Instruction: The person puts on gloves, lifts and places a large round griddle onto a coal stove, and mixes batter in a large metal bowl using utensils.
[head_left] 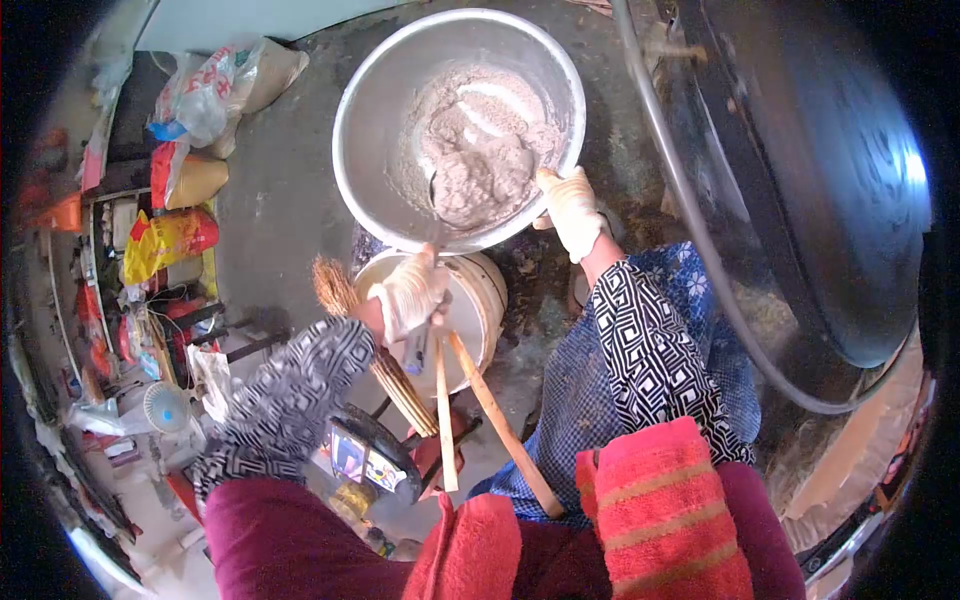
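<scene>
A large metal bowl (385,110) holds thick, lumpy, pinkish-grey batter (490,175). My right hand (572,212), in a whitish glove, is closed on the bowl's near right rim. My left hand (412,295), gloved too, is closed around the handle of a ladle (415,352). The ladle's head lies in the bowl, mostly covered by batter. Below the bowl stands a pale bucket (492,295), partly hidden by my left hand. Two wooden sticks (500,420) lean across its near side. Beside my left wrist is a straw whisk broom (335,285).
A big dark round metal pan (830,200) and a curved metal rail (690,200) stand close on the right. Bags (205,100) and a cluttered shelf line the left, with a small blue fan (166,407). A red striped towel (665,510) hangs over my lap.
</scene>
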